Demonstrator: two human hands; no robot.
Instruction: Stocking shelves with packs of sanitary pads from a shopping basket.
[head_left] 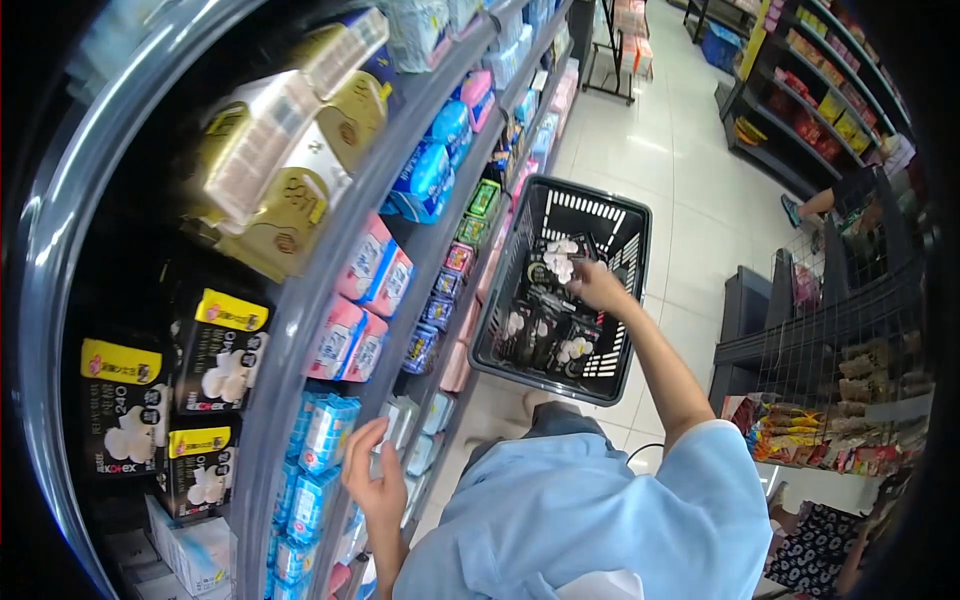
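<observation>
A black sanitary-pad packet with a white puffy print (558,263) lies inside the black plastic shopping basket (560,389), near its far end. The right hand (600,288) reaches in with its fingertips at this packet; whether they grip it, I cannot tell. More black packets (541,332) lie nearer in the basket. The left hand (378,482) holds nothing, fingers loosely bent and thumb apart, beside blue-and-white packs (329,432) on the shelving (296,300). Black packets with yellow bands (222,362) stand farther left, below gold-and-white packs (300,190).
</observation>
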